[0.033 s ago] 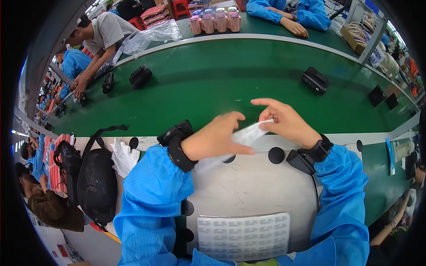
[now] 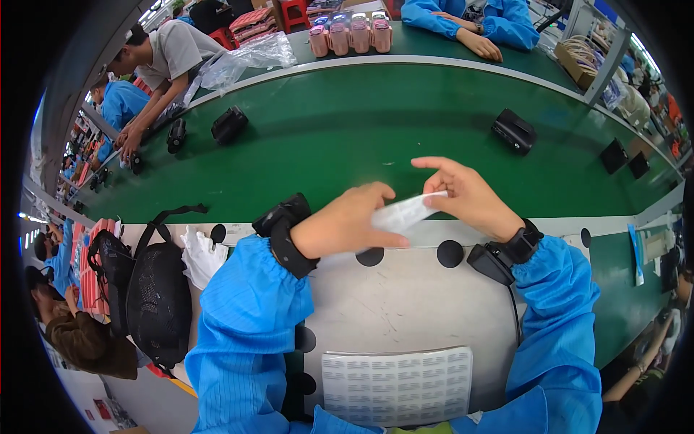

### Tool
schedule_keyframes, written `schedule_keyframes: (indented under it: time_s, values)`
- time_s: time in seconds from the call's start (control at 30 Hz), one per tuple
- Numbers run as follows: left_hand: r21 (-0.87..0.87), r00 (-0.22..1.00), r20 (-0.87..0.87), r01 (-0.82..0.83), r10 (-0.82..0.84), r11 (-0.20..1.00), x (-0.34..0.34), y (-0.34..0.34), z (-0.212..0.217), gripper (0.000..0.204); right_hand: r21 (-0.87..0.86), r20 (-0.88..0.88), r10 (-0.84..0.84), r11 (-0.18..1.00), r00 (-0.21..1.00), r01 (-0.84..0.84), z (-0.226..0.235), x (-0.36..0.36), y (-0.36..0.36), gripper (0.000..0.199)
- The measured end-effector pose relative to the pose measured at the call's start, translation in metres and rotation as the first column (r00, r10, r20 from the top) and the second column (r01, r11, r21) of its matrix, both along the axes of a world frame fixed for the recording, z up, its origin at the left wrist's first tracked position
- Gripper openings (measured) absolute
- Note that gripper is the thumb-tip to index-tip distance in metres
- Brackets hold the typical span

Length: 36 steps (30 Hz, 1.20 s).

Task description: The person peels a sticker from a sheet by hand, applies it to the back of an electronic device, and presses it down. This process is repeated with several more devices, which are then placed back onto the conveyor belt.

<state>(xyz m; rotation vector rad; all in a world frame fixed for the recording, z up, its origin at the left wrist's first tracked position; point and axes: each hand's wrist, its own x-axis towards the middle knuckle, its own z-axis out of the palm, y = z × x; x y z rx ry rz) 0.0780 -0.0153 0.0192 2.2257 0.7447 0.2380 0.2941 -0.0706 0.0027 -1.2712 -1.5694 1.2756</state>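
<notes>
A soft, flat white strip (image 2: 407, 213) hangs slantwise above the light work surface; I cannot make out whether it is cloth, paper or film. My right hand (image 2: 463, 197) pinches its upper right end between thumb and fingers, with the index finger stretched out to the left. My left hand (image 2: 354, 220) is around the strip's lower left end, thumb and index finger spread apart, and part of the strip is hidden behind it. Below the hands, a sheet of printed labels (image 2: 397, 387) lies near my body.
Black devices (image 2: 513, 131) lie on the green belt (image 2: 347, 137) ahead. To my left are a black bag (image 2: 160, 304) and a crumpled white cloth (image 2: 203, 254). Pink devices (image 2: 361, 35) stand beyond the rail. A person (image 2: 173, 61) works at far left; another's hands (image 2: 481, 45) rest opposite.
My left hand has shifted slightly left and the strip looks less smeared. The loose end below my left hand no longer shows. My right hand has barely moved.
</notes>
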Motion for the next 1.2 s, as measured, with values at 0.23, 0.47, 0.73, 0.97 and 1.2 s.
schedule_keyframes:
  time_s: [0.23, 0.47, 0.73, 0.97, 1.2]
  values:
    - [-0.076, 0.995, -0.023, -0.096, 0.094, 0.992, -0.006, 0.015, 0.006, 0.030, 0.203, 0.212, -0.224, 0.962, 0.951, 0.181, 0.008, -0.006, -0.001, 0.024]
    - [-0.061, 0.995, -0.026, -0.094, 0.092, 0.994, -0.003, 0.015, 0.007, 0.029, 0.281, 0.277, -0.300, 0.934, 0.913, 0.222, 0.011, -0.007, -0.003, 0.005]
    - [-0.169, 0.994, -0.017, -0.108, 0.106, 0.980, -0.009, 0.032, -0.011, 0.029, 0.598, 0.179, -0.252, 0.795, 0.951, 0.098, 0.005, -0.010, -0.003, 0.019]
    - [-0.012, 0.998, 0.047, 0.037, -0.036, 0.999, -0.001, 0.012, -0.008, 0.026, 0.330, 0.304, -0.118, 0.944, 0.945, 0.012, 0.012, -0.017, -0.011, 0.044]
    - [-0.263, 0.999, -0.016, -0.035, 0.032, 0.964, -0.017, 0.031, 0.015, 0.024, -0.151, 0.098, 0.001, 0.988, 0.995, 0.014, 0.022, -0.003, -0.007, 0.061]
